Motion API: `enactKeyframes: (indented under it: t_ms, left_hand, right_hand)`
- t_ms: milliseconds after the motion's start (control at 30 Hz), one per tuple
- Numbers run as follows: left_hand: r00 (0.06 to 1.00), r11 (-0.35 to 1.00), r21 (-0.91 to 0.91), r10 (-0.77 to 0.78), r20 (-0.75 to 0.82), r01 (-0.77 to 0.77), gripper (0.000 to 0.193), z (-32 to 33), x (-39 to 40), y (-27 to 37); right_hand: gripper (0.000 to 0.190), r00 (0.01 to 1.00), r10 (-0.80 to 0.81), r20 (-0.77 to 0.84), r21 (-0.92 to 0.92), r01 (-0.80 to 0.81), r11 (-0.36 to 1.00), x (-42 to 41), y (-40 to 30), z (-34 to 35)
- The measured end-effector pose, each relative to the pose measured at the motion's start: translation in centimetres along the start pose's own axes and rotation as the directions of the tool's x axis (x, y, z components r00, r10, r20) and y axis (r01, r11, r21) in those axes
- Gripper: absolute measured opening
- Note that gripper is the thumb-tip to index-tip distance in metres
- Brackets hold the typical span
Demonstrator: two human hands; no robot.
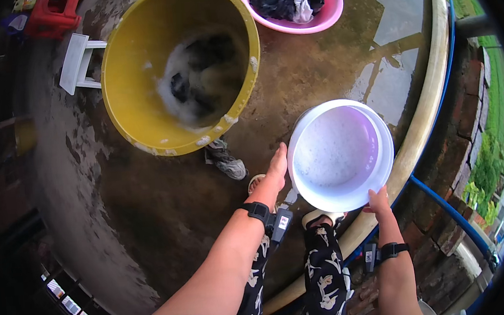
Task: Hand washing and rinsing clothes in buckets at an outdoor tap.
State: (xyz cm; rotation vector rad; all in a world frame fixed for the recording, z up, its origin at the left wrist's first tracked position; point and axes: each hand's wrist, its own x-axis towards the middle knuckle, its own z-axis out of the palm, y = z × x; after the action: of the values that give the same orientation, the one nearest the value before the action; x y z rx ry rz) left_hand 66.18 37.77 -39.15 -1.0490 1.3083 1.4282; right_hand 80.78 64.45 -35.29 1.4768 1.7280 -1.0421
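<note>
Both hands hold a white plastic basin (339, 156) with sudsy water in it. My left hand (278, 166) presses against its left side, and my right hand (378, 200) grips the rim at the lower right, near a pale rail. Up and to the left stands a large yellow tub (139, 100), foam on its rim and dark cloth lying in soapy water inside. Dark clothes and one pale cloth (303, 8) fill a pink basin (333, 11) at the top. A wet grey cloth (230, 161) lies on the floor below the yellow tub.
A white stool (75, 65) stands left of the yellow tub, with a red plastic stool (53, 17) farther up. The pale rail (427, 110) and a blue hose (453, 218) run along the right, beside a brick ledge (465, 125). The concrete floor (307, 67) is wet.
</note>
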Motion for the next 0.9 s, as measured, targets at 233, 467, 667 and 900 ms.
enactKeyframes:
  t_ms: [233, 467, 667, 900]
  left_hand:
    - [0.862, 0.880, -0.254, -0.270, 0.428, 0.402, 0.059, -1.8, 2.5, -7.1]
    - [0.976, 0.959, -0.281, 0.044, 0.213, 0.018, 0.055, 0.7, 0.4, -0.4]
    - [0.753, 0.826, -0.066, 0.540, 0.375, -0.559, 0.040, 4.2, 0.3, 7.8]
    - [0.873, 0.928, 0.059, 0.324, 0.364, -0.369, 0.061, -2.0, -3.3, 4.6]
  right_hand:
    - [0.045, 0.999, 0.010, 0.033, 0.040, -0.011, 0.999, -1.1, -1.2, 1.1]
    - [0.045, 0.999, 0.026, 0.020, 0.068, -0.028, 0.997, -1.0, -1.5, -0.3]
    - [0.038, 0.980, -0.196, 0.037, 0.232, 0.182, 0.956, 2.4, 3.2, -0.7]
    - [0.092, 0.883, -0.250, 0.397, 0.918, -0.376, 0.129, -0.4, 1.8, 5.3]
